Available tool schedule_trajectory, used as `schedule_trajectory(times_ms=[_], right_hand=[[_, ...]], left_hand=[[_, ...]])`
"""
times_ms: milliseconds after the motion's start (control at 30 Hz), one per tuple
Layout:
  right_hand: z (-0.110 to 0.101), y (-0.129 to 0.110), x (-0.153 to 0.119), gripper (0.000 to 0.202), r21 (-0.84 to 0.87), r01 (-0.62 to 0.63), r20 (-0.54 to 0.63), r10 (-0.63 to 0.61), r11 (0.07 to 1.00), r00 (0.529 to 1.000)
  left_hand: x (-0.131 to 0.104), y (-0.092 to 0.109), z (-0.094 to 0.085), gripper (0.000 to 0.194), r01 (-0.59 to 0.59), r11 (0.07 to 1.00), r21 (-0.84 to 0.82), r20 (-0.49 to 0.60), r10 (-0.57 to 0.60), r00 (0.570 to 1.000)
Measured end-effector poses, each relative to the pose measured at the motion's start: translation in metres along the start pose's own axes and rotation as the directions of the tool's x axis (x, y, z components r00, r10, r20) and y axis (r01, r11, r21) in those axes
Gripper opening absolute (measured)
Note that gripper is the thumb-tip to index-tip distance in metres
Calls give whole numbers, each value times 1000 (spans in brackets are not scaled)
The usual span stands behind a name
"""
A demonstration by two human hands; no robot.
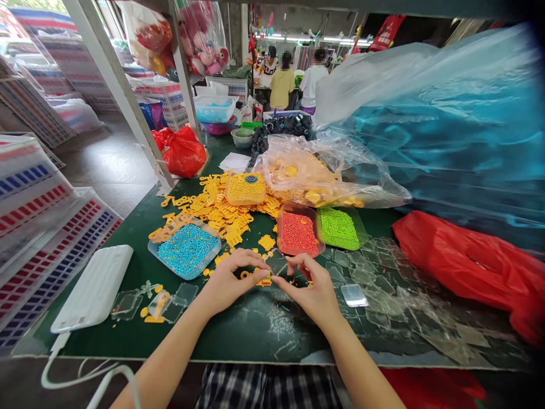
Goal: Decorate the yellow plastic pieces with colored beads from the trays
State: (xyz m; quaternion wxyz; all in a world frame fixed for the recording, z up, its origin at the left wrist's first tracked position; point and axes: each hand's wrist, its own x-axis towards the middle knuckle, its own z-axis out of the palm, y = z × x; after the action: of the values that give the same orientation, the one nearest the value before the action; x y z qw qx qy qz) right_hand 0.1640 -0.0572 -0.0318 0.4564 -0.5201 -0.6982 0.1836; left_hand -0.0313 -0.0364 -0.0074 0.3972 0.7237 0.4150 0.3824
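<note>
Near the table's middle, my left hand (236, 279) pinches a small yellow plastic piece (264, 279) with a bit of red on it. Beside it, my right hand (307, 283) has thumb and forefinger curled close to a thin clear plate (277, 264); whether the fingertips grip its edge is hard to make out. Just beyond the hands are a tray of red beads (298, 233) and a tray of green beads (339, 228). A tray of blue beads (187, 248) lies to the left. Behind them, a tray of yellow beads (246, 188) rests on a heap of yellow plastic parts (213, 207).
Clear plastic plates (383, 284) lie scattered at the right, beside a red plastic bag (464, 261). A white power bank (94, 287) with a cable sits at the left edge. A clear bag of yellow parts (306, 170) stands at the back. People (282, 85) sit farther off.
</note>
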Motion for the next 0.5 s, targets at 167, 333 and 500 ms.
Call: schedule_trajectory(times_ms=[167, 333, 500], right_hand=[[4, 2, -1, 27, -9, 30, -20, -30, 1000, 999], [3, 0, -1, 27, -3, 34, -14, -34, 999, 999], [3, -4, 0, 27, 17, 14, 11, -14, 1000, 1000]], left_hand=[[-1, -2, -1, 18, -8, 1000, 30, -14, 8, 1000], [-1, -1, -2, 19, -47, 997, 68, 2, 47, 999], [-2, 0, 0, 18, -98, 985, 143, -7, 100, 995]])
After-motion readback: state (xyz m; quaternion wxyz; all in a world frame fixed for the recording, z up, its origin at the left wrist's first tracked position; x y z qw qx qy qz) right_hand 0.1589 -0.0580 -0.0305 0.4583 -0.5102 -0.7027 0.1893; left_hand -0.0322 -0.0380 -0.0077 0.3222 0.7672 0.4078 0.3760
